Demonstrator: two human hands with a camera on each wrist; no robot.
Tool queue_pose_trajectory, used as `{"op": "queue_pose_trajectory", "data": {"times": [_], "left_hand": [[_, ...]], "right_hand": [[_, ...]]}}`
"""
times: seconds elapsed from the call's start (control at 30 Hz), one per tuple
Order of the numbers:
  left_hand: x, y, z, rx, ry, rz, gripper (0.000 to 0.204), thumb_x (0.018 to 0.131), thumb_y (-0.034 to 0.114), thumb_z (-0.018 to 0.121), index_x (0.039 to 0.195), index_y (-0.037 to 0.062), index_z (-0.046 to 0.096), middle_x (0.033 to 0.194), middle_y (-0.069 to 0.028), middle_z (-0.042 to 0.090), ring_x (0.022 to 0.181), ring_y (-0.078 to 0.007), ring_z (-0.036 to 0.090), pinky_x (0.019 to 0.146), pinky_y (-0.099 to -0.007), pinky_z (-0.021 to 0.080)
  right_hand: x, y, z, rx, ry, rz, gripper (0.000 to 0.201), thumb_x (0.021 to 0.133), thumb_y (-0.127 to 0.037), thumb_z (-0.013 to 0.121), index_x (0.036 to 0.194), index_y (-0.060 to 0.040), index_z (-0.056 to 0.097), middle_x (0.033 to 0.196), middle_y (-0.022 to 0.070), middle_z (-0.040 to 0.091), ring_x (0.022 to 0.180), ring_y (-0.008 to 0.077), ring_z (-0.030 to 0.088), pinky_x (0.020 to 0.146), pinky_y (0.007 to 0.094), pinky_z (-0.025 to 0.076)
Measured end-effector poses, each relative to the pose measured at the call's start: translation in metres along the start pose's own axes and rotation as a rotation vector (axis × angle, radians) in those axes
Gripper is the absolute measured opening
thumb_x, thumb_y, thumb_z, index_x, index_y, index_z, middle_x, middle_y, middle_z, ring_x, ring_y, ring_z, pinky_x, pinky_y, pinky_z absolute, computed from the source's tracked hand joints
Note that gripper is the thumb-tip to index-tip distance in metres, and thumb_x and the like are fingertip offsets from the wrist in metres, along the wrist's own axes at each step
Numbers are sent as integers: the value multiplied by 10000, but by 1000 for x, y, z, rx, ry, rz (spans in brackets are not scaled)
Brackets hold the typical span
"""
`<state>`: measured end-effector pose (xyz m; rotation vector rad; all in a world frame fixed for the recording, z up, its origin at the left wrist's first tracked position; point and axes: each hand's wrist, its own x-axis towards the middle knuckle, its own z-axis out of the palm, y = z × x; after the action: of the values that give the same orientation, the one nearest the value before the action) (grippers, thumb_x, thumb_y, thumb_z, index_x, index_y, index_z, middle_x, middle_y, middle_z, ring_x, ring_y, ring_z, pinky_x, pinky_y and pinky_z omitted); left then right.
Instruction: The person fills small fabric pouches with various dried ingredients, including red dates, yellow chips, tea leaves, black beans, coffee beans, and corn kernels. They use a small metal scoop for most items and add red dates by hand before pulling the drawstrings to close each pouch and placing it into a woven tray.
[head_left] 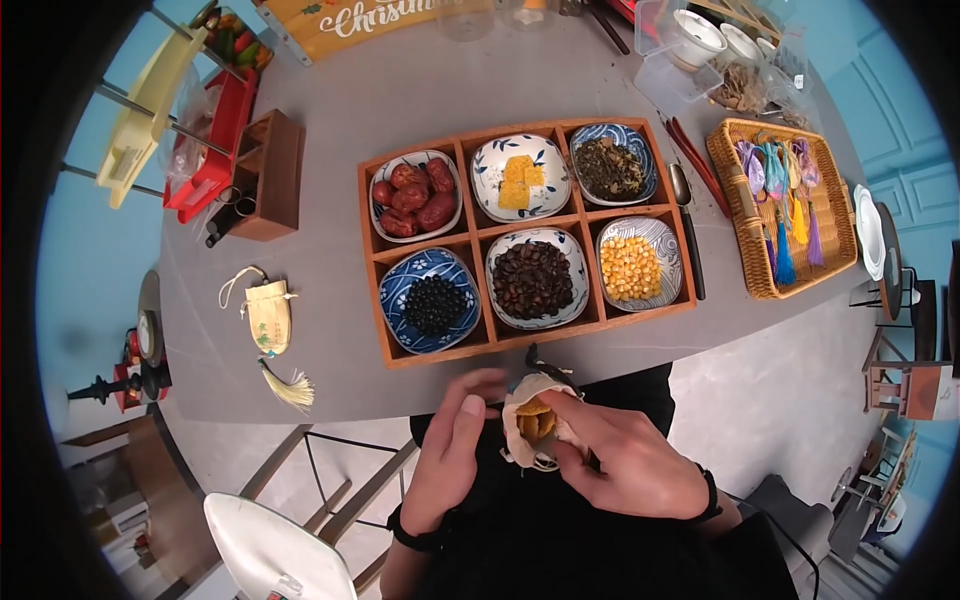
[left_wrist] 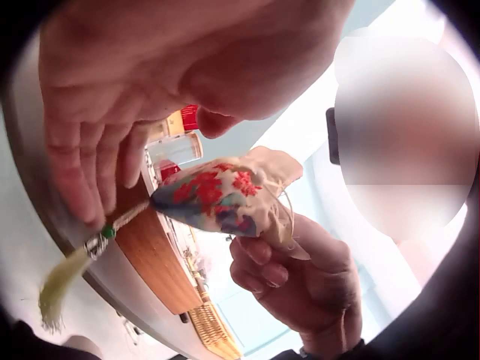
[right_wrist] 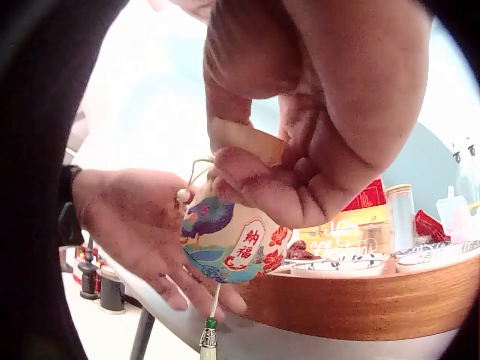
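A small cloth pouch [head_left: 513, 447] hangs from my right hand [head_left: 635, 462] below the table's front edge. My right thumb and fingers pinch its open mouth, and orange-yellow pieces [head_left: 537, 424] show inside. Red flowers and a blue bird decorate the pouch [right_wrist: 232, 238] in the right wrist view, and a pale tassel [right_wrist: 209, 351] dangles beneath. Close beside it, my left hand [head_left: 447, 455] is held with extended fingers and nothing in its grasp. The left wrist view shows the left fingers near the tassel [left_wrist: 64, 289] cord.
A divided wooden tray [head_left: 540, 337] holds bowls of red dates [head_left: 412, 195], yellow blocks [head_left: 518, 182], dried leaves [head_left: 610, 168], black beans [head_left: 435, 305], dark dried pieces [head_left: 540, 280] and corn kernels [head_left: 631, 268]. Another pouch [head_left: 268, 318] lies left; a wicker basket [head_left: 728, 165] of tasselled sachets stands right.
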<state>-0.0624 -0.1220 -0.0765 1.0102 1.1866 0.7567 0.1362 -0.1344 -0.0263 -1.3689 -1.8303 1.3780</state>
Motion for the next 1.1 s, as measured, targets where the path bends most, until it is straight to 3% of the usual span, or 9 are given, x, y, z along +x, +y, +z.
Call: {"op": "queue_pose_trajectory", "data": {"times": [0.03, 0.13, 0.2, 0.27, 0.4, 0.73, 0.83, 1.0, 1.1], "left_hand": [[0, -4, 0, -120, -45, -122, 449, 1060, 351, 316, 1210, -5, 545, 975, -46, 589, 840, -141, 551, 783, -270, 436], [3, -12, -8, -177, -123, -294, 436, 1060, 363, 334, 1154, 8, 570, 932, -19, 589, 842, -97, 536, 772, -246, 437], [8, -25, -14, -150, -155, -255, 414, 1059, 357, 348, 1092, 18, 583, 886, 4, 579, 833, -63, 518, 762, -227, 436], [11, -29, -18, -276, -139, -257, 309, 1033, 229, 385, 1146, 5, 565, 1094, -81, 614, 987, -138, 608, 872, -274, 482], [14, -35, -15, -446, -171, -236, 271, 1020, 213, 409, 1126, 5, 549, 1090, -84, 612, 985, -152, 618, 878, -278, 491], [16, -38, -15, -434, -167, -273, 266, 1031, 174, 379, 1171, 21, 546, 1096, -58, 604, 990, -121, 597, 861, -258, 475], [14, -31, -16, -451, -80, -379, 268, 1037, 199, 385, 1159, 27, 551, 1068, -40, 602, 954, -107, 588, 838, -252, 466], [16, -29, -17, -455, -57, -381, 316, 1048, 266, 389, 1187, 40, 561, 973, 14, 578, 830, -44, 551, 651, -199, 450], [17, -28, -19, -467, -90, -441, 284, 1046, 209, 376, 1164, 28, 560, 1060, -37, 603, 948, -105, 583, 825, -257, 469]], "right_hand": [[2, -1, 2, 3, 2, -5, 508, 813, 7, 616, 1288, 66, 444, 908, 214, 629, 785, 392, 642, 689, 433, 543], [8, -4, 9, 45, 62, -62, 484, 803, 16, 639, 1260, 64, 487, 841, 179, 647, 635, 352, 640, 600, 387, 525], [8, -5, 13, -16, 80, -56, 486, 804, -31, 684, 1256, 14, 511, 807, 143, 628, 653, 313, 642, 593, 381, 521], [11, -7, 8, -183, 89, -77, 469, 804, -69, 703, 1238, -16, 533, 806, 124, 602, 662, 299, 638, 590, 380, 519], [17, -14, -2, -487, 86, -115, 383, 793, -165, 736, 1142, -82, 600, 826, 85, 518, 676, 274, 616, 589, 377, 513], [30, -16, -14, -718, -58, -266, 219, 761, -113, 632, 942, -4, 577, 833, 83, 491, 743, 230, 591, 661, 336, 488], [32, -10, -9, -679, -31, -273, 312, 697, -134, 724, 982, -53, 624, 921, 77, 516, 825, 244, 603, 661, 345, 497], [34, -14, -11, -824, 23, -579, 202, 716, -136, 693, 896, -46, 684, 1162, 110, 555, 998, 227, 537, 768, 320, 438], [27, -15, -14, -929, -18, -662, 200, 716, -158, 682, 876, -40, 701, 1188, 95, 557, 1008, 207, 513, 763, 300, 408]]}}
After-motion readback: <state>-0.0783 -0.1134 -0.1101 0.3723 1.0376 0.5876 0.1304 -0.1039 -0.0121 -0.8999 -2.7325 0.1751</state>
